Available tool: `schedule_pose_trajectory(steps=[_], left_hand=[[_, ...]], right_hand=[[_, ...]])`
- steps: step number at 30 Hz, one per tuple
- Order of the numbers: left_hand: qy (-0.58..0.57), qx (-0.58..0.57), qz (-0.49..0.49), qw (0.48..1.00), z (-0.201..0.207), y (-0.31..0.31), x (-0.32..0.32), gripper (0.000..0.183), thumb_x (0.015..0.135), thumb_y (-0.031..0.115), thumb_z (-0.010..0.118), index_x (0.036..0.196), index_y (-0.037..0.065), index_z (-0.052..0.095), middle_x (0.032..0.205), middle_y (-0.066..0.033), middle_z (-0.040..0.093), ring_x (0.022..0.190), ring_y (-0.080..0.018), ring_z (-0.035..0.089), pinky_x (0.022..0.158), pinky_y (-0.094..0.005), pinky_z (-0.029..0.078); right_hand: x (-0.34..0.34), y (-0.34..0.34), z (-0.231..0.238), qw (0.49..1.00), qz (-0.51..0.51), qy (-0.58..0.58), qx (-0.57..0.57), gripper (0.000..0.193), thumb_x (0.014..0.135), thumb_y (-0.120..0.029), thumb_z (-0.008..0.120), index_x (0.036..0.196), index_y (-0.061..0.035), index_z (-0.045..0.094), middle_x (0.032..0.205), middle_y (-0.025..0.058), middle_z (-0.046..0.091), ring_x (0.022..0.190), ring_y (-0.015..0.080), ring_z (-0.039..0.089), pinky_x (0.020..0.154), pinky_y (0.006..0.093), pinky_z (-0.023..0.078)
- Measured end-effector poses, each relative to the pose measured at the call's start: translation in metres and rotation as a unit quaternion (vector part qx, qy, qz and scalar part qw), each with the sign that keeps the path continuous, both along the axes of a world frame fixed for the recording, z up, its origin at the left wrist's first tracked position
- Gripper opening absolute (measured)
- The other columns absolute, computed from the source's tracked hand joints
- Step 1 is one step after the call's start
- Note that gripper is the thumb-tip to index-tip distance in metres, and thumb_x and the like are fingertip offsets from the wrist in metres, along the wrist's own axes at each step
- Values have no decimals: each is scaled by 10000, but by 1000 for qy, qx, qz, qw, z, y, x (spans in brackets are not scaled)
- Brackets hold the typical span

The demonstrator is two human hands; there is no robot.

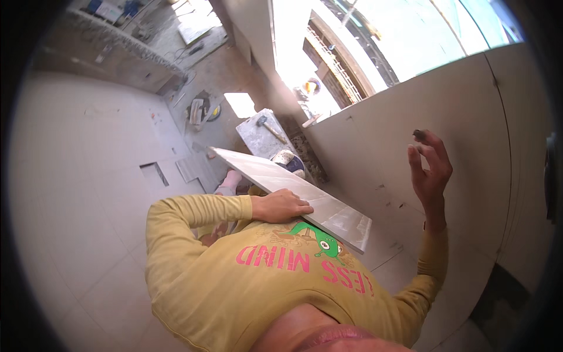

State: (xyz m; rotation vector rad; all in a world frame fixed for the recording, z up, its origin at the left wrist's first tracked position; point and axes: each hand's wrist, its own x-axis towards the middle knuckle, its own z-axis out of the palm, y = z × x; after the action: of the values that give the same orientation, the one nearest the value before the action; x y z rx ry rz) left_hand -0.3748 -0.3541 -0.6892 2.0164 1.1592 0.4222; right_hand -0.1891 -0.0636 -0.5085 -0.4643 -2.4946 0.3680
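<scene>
Yellow sweatshirt [199, 287] with a green cartoon print fills the lower view, its wearer's face cut off at the bottom edge. Before the torso slants a flat rectangular tile [328, 208], pale grey, straight-edged, with whitish streaks. Raised well apart from it, the right hand [431, 167] has bent fingers; the left hand [280, 205] is clamped on the tile's near long edge, thumb hidden. At the right fingertips, a small dark piece [419, 134] is too indistinct to identify; whether it is pinched, I cannot tell.
</scene>
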Motion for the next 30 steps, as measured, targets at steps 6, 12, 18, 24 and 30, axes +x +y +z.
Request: schedule_pose_trajectory(steps=[6, 12, 18, 24, 30], left_hand=[[-31, 22, 1, 999, 25, 27, -22, 484, 830, 171, 728, 1292, 86, 610, 1120, -142, 718, 937, -338, 714, 780, -426, 584], [27, -23, 14, 999, 37, 59, -10, 332, 881, 105, 706, 1212, 93, 697, 761, -204, 685, 625, -333, 684, 583, -408, 529], [87, 27, 26, 995, 28, 84, -2, 296, 863, 313, 764, 1022, 65, 752, 608, -196, 616, 570, -359, 667, 534, -429, 489], [129, 49, -8, 990, 24, 103, 8, 292, 862, 329, 759, 948, 50, 749, 614, -185, 629, 583, -368, 669, 535, -440, 485], [78, 69, -15, 994, 25, 94, 2, 287, 864, 281, 780, 946, 8, 747, 654, -160, 667, 568, -267, 659, 585, -395, 515]], right_hand=[[127, -72, 18, 966, -251, 33, -59, 123, 945, -29, 663, 855, 1, 584, 806, 75, 603, 643, 141, 555, 593, 283, 468], [238, -196, 32, 786, -583, 192, 75, 37, 922, 10, 655, 951, -13, 652, 756, 48, 590, 581, 125, 500, 545, 262, 428], [288, -264, -245, 414, -869, 257, 81, 182, 879, -95, 678, 1039, -45, 748, 790, 117, 730, 729, 216, 706, 695, 345, 558], [252, -296, -439, 411, -886, 137, -163, 291, 843, -326, 651, 1029, -138, 774, 958, 141, 749, 895, 346, 717, 873, 484, 554], [190, -314, -474, 346, -849, 161, -364, 418, 832, -362, 657, 1185, -147, 719, 1094, 169, 727, 1010, 375, 692, 906, 507, 545]])
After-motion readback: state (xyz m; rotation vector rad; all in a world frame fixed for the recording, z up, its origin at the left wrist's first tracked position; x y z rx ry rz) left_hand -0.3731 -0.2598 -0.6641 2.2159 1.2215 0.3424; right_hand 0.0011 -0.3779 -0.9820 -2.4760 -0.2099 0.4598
